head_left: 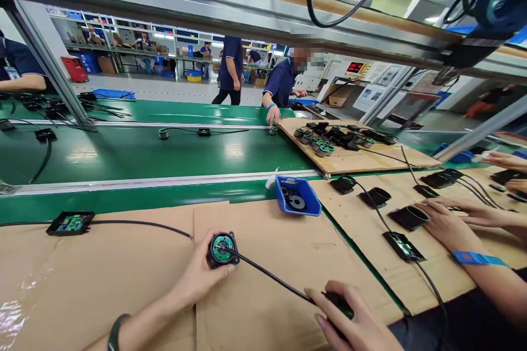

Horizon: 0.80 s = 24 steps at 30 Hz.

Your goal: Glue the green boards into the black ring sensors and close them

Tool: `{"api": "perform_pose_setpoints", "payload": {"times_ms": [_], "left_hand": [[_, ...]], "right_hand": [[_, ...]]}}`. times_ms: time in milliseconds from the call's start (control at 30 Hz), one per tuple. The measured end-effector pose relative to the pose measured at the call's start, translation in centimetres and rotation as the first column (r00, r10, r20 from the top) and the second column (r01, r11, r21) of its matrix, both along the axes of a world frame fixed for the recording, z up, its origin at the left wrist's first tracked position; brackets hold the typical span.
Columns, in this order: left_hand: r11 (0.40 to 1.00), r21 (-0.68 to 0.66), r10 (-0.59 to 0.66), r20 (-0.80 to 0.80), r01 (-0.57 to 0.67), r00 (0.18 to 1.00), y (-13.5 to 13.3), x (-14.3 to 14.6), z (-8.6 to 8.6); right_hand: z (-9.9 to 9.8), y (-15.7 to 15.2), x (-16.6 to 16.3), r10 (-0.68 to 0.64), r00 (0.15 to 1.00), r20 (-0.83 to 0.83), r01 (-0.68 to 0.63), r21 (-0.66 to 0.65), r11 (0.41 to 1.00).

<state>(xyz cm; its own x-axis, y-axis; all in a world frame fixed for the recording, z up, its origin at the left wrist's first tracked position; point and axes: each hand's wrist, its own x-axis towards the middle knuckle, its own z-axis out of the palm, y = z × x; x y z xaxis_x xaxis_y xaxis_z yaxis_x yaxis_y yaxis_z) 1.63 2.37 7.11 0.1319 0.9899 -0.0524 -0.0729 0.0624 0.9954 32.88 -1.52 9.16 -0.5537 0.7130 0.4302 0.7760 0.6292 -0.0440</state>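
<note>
My left hand (201, 271) is closed around a black motor-like round housing (235, 258). A green ring-shaped circuit board (218, 256) with small coloured wires faces up in it. From its middle a black cable (267, 272) runs down to the right. My right hand (354, 321) is closed on a dark box-shaped part (340, 304) at the cable's other end, mostly covered by the fingers. Both hands are over the cardboard-covered bench (263, 318). To the left lies an open black box with a green circuit board (71, 223), cables leaving both sides.
A blue bin (297, 197) with black rings stands ahead. Beyond it runs a green conveyor (123, 148) carrying cabled parts. A wooden board (329, 167) holds several assemblies. At right, a co-worker's hands (453, 225) touch black parts. A metal beam crosses overhead.
</note>
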Motion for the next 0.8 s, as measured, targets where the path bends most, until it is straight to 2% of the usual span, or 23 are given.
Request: {"api": "perform_pose_setpoints", "payload": {"times_ms": [100, 167, 200, 267, 367, 433, 500, 567, 667, 800], "left_hand": [[0.979, -0.202, 0.064, 0.176, -0.027, 0.982, 0.1, -0.3, 0.8], [0.949, -0.298, 0.177, 0.237, -0.102, 0.955, 0.2, -0.7, 1.3], [0.935, -0.322, 0.239, 0.255, -0.151, 0.937, 0.3, -0.9, 1.5], [0.919, -0.310, 0.325, 0.254, -0.241, 0.911, 0.6, -1.3, 1.7], [0.911, -0.225, 0.383, 0.150, -0.346, 0.911, 1.1, -1.7, 1.6], [0.899, -0.169, 0.418, 0.054, -0.405, 0.907, 1.3, -1.8, 1.4], [0.887, -0.130, 0.445, -0.008, -0.443, 0.895, 1.5, -1.8, 1.2], [0.887, -0.112, 0.448, -0.026, -0.448, 0.894, 1.6, -1.8, 1.1], [0.895, -0.116, 0.431, -0.022, -0.431, 0.902, 1.4, -1.9, 0.9], [0.911, -0.134, 0.391, -0.020, -0.390, 0.920, 0.9, -2.2, 1.1]], "right_hand": [[1.8, 2.3, -0.6, -0.010, 0.996, 0.090, -0.006, 0.172, 0.985], [1.6, 4.0, -1.7, 0.000, 0.991, 0.137, -0.023, 0.165, 0.986], [1.2, 4.7, -2.4, 0.013, 0.989, 0.148, -0.030, 0.113, 0.993], [0.5, 5.8, -4.0, 0.048, 0.988, 0.145, -0.036, -0.082, 0.996], [0.2, 7.3, -6.1, 0.124, 0.990, 0.071, -0.087, -0.388, 0.917], [0.7, 9.0, -6.8, 0.114, 0.994, -0.001, -0.102, -0.450, 0.887], [1.4, 11.7, -6.9, -0.008, 0.999, -0.036, -0.007, -0.403, 0.915], [2.1, 15.2, -6.7, -0.202, 0.978, -0.052, 0.177, -0.307, 0.935], [2.4, 20.7, -6.3, -0.426, 0.899, -0.104, 0.399, -0.209, 0.893], [1.9, 25.8, -6.5, -0.518, 0.844, -0.137, 0.484, -0.221, 0.847]]}}
